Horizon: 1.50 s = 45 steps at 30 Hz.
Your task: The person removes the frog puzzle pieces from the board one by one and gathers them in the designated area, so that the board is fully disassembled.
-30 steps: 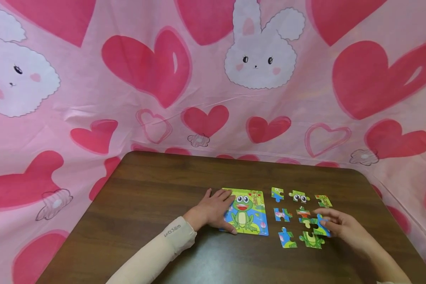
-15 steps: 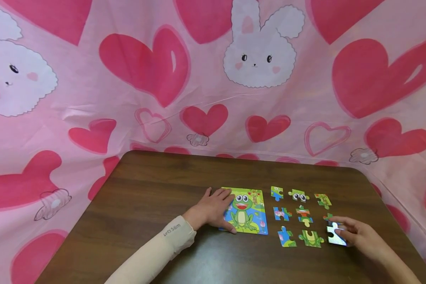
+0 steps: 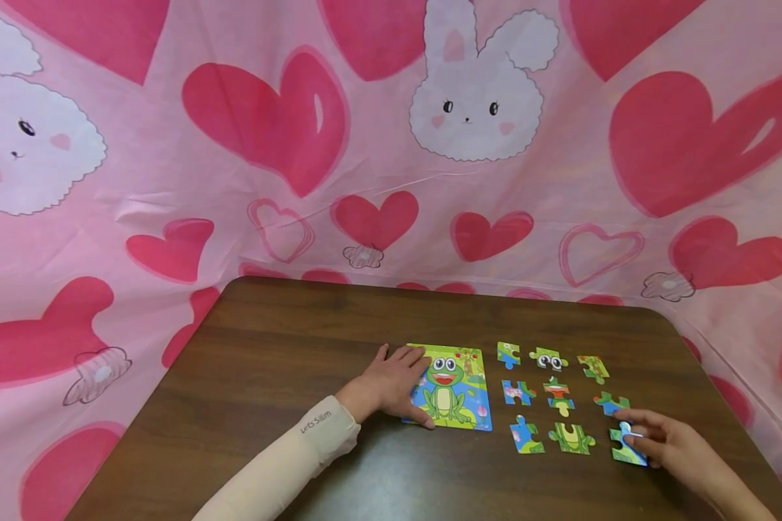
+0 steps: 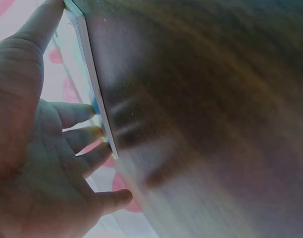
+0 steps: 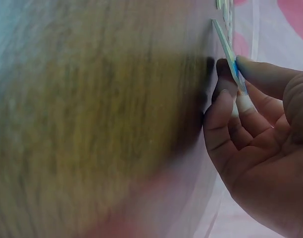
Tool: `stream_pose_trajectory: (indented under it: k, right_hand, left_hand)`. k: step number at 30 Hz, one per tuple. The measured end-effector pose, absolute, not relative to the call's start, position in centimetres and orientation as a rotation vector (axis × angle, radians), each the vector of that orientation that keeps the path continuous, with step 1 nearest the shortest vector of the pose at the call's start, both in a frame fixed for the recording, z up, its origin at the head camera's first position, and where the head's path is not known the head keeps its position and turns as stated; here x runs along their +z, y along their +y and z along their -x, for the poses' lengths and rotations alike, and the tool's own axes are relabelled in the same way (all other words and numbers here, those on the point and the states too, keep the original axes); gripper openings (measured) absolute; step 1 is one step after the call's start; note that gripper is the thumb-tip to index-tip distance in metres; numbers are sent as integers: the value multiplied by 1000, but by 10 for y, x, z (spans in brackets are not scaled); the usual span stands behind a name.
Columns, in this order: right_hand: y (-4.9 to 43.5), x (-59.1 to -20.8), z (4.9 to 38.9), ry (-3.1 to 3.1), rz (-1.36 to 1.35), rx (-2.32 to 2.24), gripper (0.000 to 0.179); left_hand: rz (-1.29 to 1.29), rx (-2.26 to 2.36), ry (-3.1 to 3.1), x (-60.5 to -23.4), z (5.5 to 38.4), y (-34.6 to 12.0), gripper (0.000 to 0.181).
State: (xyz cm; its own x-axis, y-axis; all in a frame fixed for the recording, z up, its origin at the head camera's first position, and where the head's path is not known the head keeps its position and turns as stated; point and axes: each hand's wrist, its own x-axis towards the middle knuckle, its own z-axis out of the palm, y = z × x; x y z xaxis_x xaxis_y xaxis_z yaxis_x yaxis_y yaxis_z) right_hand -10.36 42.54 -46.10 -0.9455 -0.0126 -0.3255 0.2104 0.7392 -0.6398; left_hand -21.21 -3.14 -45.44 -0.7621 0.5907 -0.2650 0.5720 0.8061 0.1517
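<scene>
My left hand [image 3: 391,383] lies with spread fingers on the left side of a square frog picture board [image 3: 459,376]. In the left wrist view, the fingertips sit at the thin board edge [image 4: 94,79]. Right of the board, my right hand [image 3: 667,441] pinches a blue and green jigsaw piece [image 3: 628,447] between thumb and fingers. The right wrist view has this piece [image 5: 225,44] edge-on, tilted close over the table. Just behind it lies another jigsaw piece [image 3: 611,404]; to its left is the frog-belly piece [image 3: 571,438].
More jigsaw pieces lie spaced in rows: the frog-eyes piece [image 3: 549,359], the mouth piece [image 3: 558,396], a tree piece [image 3: 593,367] and several along the left column. The dark wooden table [image 3: 313,325] meets a pink heart-and-rabbit curtain [image 3: 378,166] at the back.
My right hand has carried its jigsaw piece right and nearer to me, from beside the mouth piece to the lower right corner of the rows. The left hand stays on the board.
</scene>
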Motion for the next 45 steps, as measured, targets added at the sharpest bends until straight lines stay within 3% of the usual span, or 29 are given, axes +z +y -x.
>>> stream_pose_trajectory:
  k: [14,45]
  right_hand:
    - [418,-464,101,3008,81,-547,37]
    - [418,-457,104,3073,87,-480,30]
  left_hand:
    - [-883,97,2687,-456,212,-32,107]
    - [-880,116,2682,-458,214,-32,108]
